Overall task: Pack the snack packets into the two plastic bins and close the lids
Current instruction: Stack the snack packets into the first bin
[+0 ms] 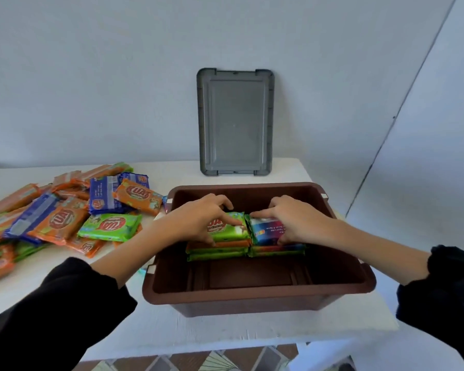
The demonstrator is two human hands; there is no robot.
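One brown bin (252,294) on surface (158,328), grey lid (235,121) propped behind, loose pile (62,218) to its left. Inside, far half, two stacks (217,254) side by side, long axes left-right. Left grip (198,223) clamped on green packet (233,226), right grip (300,220) on blue packet (265,228); pile nearer the left.

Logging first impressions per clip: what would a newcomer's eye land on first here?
First, the two hands meeting inside the brown bin at centre: the left hand holds a green packet and the right hand a blue packet, each atop a short stack. Next, the bright pile of loose packets on the left of the white table, and the grey lid leaning against the wall behind the bin.
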